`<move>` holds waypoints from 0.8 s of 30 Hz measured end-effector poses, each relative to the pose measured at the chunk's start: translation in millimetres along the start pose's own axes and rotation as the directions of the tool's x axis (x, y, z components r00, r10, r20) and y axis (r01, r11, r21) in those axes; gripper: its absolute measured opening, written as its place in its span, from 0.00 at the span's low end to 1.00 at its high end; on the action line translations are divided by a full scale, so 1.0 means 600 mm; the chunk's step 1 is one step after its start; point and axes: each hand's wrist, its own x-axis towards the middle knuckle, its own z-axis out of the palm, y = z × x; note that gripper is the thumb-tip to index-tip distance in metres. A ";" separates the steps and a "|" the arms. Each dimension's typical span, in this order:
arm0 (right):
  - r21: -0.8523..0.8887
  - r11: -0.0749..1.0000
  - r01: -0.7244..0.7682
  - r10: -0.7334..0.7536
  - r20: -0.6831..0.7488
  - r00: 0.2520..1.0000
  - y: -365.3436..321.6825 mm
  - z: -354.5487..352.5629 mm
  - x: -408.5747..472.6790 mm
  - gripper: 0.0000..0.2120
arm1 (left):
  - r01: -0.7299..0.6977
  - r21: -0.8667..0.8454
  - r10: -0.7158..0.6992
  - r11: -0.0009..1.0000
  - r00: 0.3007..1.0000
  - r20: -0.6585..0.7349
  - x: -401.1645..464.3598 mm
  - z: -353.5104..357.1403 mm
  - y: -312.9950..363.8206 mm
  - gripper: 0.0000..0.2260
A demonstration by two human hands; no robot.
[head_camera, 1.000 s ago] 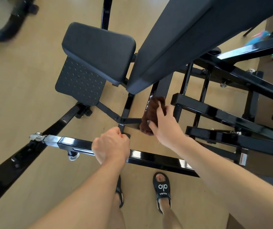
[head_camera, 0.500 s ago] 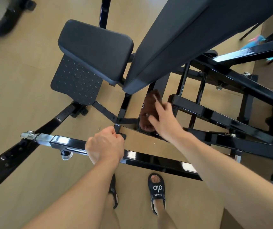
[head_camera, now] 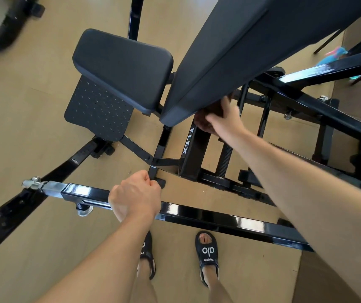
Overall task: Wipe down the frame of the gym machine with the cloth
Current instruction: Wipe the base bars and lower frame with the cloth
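At nine o'clock I see a glossy black square-tube rail with a bare steel end (head_camera: 83,193) crossing the tan wooden floor (head_camera: 22,106). My left hand (head_camera: 134,196) sits at seven o'clock, its grip clenched around that rail. Above it, at eleven o'clock, are the black padded seat cushion (head_camera: 122,66) and the black dimpled metal footplate (head_camera: 96,112).

Near centre, the black upright post lettered FLEX (head_camera: 193,149) runs up under the long black padded backrest (head_camera: 251,40). There my right hand (head_camera: 223,120) has its grip grasping the dark brown fuzzy cloth (head_camera: 203,125) against the post's top, mostly hidden.

I judge the knuckles could jam between the backrest edge and the post, or the cloth could snag on the black threaded rod (head_camera: 224,160) just right.

Count: two hands, one cloth, two black sandals (head_camera: 207,256), one machine.
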 end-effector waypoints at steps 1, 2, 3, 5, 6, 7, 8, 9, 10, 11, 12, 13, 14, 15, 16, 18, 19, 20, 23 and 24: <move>-0.107 0.994 0.027 -0.026 0.015 1.000 0.014 0.016 -0.024 0.38 | -0.002 -0.003 0.002 1.000 1.000 0.004 0.000 0.001 -0.001 0.16; -0.247 0.966 0.073 -0.067 0.035 0.997 0.030 0.028 -0.054 0.37 | -0.002 -0.012 0.002 1.000 1.000 0.006 -0.001 0.002 -0.001 0.16; -0.375 0.918 0.131 -0.109 0.079 0.991 0.049 0.034 -0.085 0.35 | 0.002 -0.019 -0.002 1.000 1.000 0.005 0.000 0.000 0.000 0.16; -0.561 0.790 0.248 -0.122 0.252 0.960 0.086 0.030 -0.139 0.34 | 0.004 -0.020 -0.004 1.000 1.000 0.009 -0.001 -0.003 0.002 0.16; -0.599 0.747 0.288 -0.083 0.346 0.935 0.095 0.026 -0.162 0.34 | 0.004 -0.015 -0.003 1.000 1.000 0.011 -0.001 -0.003 0.002 0.16; -0.616 0.726 0.306 -0.030 0.416 0.909 0.097 0.019 -0.174 0.34 | 0.003 -0.014 -0.003 1.000 1.000 0.012 -0.001 -0.003 0.001 0.16; -0.610 0.733 0.302 0.002 0.446 0.895 0.091 0.012 -0.177 0.34 | 0.001 -0.016 -0.001 1.000 1.000 0.014 -0.002 -0.003 0.000 0.16; -0.580 0.766 0.278 -0.008 0.424 0.906 0.079 0.002 -0.166 0.34 | -0.002 -0.019 0.002 1.000 1.000 0.014 -0.002 -0.004 0.001 0.16; -0.536 0.807 0.248 -0.054 0.350 0.935 0.061 -0.007 -0.146 0.34 | -0.002 -0.020 0.002 1.000 1.000 0.013 -0.002 -0.004 0.001 0.16; -0.494 0.842 0.217 -0.117 0.226 0.967 0.045 -0.017 -0.118 0.33 | -0.001 -0.018 0.002 1.000 1.000 0.011 -0.001 -0.003 0.000 0.15; -0.453 0.871 0.191 -0.165 0.097 0.981 0.027 -0.024 -0.090 0.31 | -0.002 -0.016 0.002 1.000 1.000 0.008 -0.001 -0.002 0.000 0.15; -0.430 0.886 0.173 -0.188 0.006 0.982 0.015 -0.024 -0.066 0.30 | -0.003 -0.014 0.003 1.000 1.000 0.006 -0.001 -0.002 0.000 0.16; -0.421 0.894 0.156 -0.185 -0.029 0.982 0.010 -0.017 -0.052 0.29 | -0.004 -0.009 0.004 1.000 1.000 0.005 0.000 -0.001 0.000 0.16; -0.414 0.899 0.142 -0.165 -0.020 0.986 0.013 -0.002 -0.051 0.30 | -0.005 -0.002 0.005 1.000 1.000 0.005 0.000 -0.001 -0.001 0.16; -0.400 0.908 0.127 -0.135 0.008 0.991 0.023 0.014 -0.061 0.31 | -0.005 0.002 0.005 1.000 1.000 0.006 0.000 -0.001 -0.001 0.16; -0.389 0.914 0.117 -0.106 0.050 0.993 0.050 0.037 -0.100 0.33 | -0.002 0.002 0.002 1.000 1.000 0.007 0.000 -0.001 0.000 0.16; -0.428 0.893 0.142 -0.116 0.087 0.989 0.062 0.041 -0.120 0.34 | 0.002 0.004 -0.002 1.000 1.000 0.009 0.000 -0.002 0.001 0.16; -0.497 0.846 0.194 -0.133 0.156 0.979 0.073 0.041 -0.139 0.33 | 0.004 0.008 -0.004 1.000 1.000 0.011 0.000 -0.002 0.001 0.16; -0.609 0.713 0.347 -0.097 0.405 0.909 0.088 0.030 -0.176 0.33 | 0.004 0.007 -0.004 1.000 1.000 0.017 0.000 -0.005 0.001 0.16; -0.601 0.717 0.352 -0.091 0.421 0.902 0.080 0.022 -0.178 0.33 | 0.003 0.005 -0.004 1.000 1.000 0.019 0.000 -0.005 0.002 0.16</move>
